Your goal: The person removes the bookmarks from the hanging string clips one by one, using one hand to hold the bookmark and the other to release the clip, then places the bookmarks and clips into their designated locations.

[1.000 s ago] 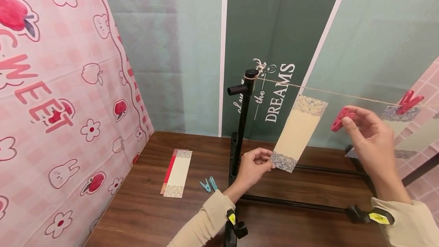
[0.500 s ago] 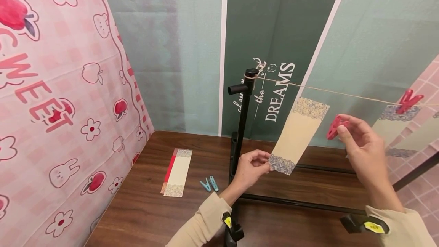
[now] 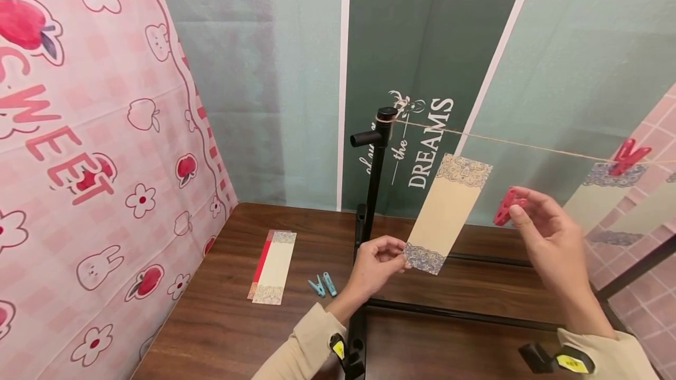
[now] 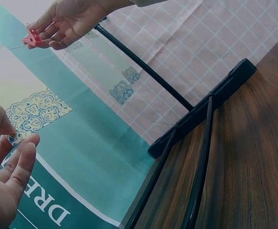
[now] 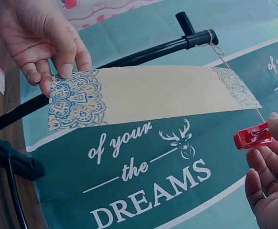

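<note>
My left hand point(image 3: 376, 268) pinches the lower left corner of a cream paper strip point(image 3: 446, 213) with blue lace-patterned ends. The strip leans to the right, its upper end just below the string point(image 3: 507, 143) in the head view. To its right, my right hand point(image 3: 554, 242) holds a red clothespin point(image 3: 508, 206) between thumb and fingers, apart from the strip. In the right wrist view the strip point(image 5: 153, 93) lies between the left hand point(image 5: 43, 40) and the red clothespin point(image 5: 251, 137). Another red clothespin point(image 3: 628, 157) clips a similar strip point(image 3: 607, 198) on the string.
A black stand point(image 3: 376, 175) carries the string, with rails point(image 3: 459, 315) low across the wooden table point(image 3: 195, 309). Two blue clothespins point(image 3: 323, 284) lie left of the stand. Farther left are a cream strip point(image 3: 274, 268) and a red one point(image 3: 261, 263) beneath it. Printed cloths hang behind.
The cream strip and my left hand have moved left and slightly down. My right hand has come left and down with the red clothespin. The clipped strip stays on the string.
</note>
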Demonstrator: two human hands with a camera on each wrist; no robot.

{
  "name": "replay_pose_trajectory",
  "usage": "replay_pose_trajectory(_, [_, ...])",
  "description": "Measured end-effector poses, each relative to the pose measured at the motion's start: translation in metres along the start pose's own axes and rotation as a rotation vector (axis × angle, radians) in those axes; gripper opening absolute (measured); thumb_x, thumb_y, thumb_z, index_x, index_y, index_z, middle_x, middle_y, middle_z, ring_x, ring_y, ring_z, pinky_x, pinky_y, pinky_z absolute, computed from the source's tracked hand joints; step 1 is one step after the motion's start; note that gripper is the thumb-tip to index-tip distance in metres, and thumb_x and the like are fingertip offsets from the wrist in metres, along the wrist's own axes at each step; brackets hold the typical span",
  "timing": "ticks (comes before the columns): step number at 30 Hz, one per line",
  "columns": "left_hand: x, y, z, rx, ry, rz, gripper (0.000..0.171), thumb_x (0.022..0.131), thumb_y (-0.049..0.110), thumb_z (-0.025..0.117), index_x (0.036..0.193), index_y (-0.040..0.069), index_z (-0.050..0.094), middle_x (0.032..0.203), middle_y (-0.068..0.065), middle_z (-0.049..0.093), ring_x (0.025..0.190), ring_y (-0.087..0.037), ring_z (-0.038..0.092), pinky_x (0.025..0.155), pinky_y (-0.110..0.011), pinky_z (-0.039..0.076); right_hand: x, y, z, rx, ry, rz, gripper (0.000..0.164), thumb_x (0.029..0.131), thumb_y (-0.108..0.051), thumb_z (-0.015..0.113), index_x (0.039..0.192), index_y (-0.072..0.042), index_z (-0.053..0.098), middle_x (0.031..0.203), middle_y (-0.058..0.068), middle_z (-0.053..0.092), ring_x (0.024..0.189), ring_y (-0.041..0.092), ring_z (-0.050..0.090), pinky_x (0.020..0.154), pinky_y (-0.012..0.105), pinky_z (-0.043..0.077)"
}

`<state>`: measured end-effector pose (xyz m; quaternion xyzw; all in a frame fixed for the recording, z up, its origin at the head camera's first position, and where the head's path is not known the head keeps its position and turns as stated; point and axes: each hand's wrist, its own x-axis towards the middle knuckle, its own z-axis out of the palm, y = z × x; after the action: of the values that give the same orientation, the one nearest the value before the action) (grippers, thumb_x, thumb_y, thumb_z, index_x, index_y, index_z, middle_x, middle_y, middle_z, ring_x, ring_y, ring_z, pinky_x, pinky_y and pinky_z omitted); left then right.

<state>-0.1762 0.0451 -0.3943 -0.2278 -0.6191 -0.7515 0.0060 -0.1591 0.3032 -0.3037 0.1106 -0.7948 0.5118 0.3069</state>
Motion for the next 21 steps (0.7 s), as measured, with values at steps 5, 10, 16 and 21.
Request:
replay_pose_trajectory(5, [-0.005, 0.001, -0.004, 0.015, -0.006, -0.002, 0.014, 0.086, -0.015, 0.060, 0.099, -0.014, 0.063, 0.084, -0.029, 0.063, 0.079, -0.051, 0.064, 0.069, -0.050, 0.056, -0.003, -0.001, 0.004, 0.011, -0.002, 0.003, 0.035, 0.092, 0.007, 0.060, 0.127, 0.003, 0.058, 0.095, -0.005, 0.064, 0.085, 0.005, 0.060, 0.075, 0.009, 0.046])
replay_pose_trajectory(10, [-0.009, 0.001, -0.009, -0.012, -0.005, -0.017, 0.015, 0.086, -0.015, 0.060, 0.101, -0.015, 0.062, 0.086, -0.031, 0.062, 0.080, -0.055, 0.061, 0.071, -0.054, 0.054, -0.006, 0.000, 0.008, 0.014, -0.004, -0.004, 0.034, 0.091, 0.008, 0.060, 0.125, 0.003, 0.058, 0.097, -0.005, 0.065, 0.087, 0.005, 0.060, 0.076, 0.009, 0.047])
replay_pose_trajectory(16, [-0.011, -0.011, -0.015, -0.013, 0.008, -0.029, 0.015, 0.087, -0.014, 0.060, 0.101, -0.013, 0.063, 0.087, -0.028, 0.064, 0.081, -0.053, 0.062, 0.070, -0.047, 0.057, -0.010, 0.003, 0.013, 0.107, -0.026, 0.000, 0.034, 0.090, 0.011, 0.060, 0.123, 0.006, 0.057, 0.097, -0.002, 0.066, 0.086, 0.006, 0.063, 0.075, 0.011, 0.049])
replay_pose_trajectory(21, [-0.012, -0.029, -0.021, 0.001, 0.006, -0.016, 0.016, 0.087, -0.010, 0.062, 0.103, -0.009, 0.065, 0.087, -0.023, 0.065, 0.080, -0.047, 0.065, 0.068, -0.033, 0.058, -0.012, 0.005, 0.019, 0.227, -0.013, 0.028, 0.034, 0.089, 0.014, 0.059, 0.122, 0.008, 0.057, 0.100, 0.002, 0.065, 0.089, 0.008, 0.065, 0.078, 0.012, 0.050])
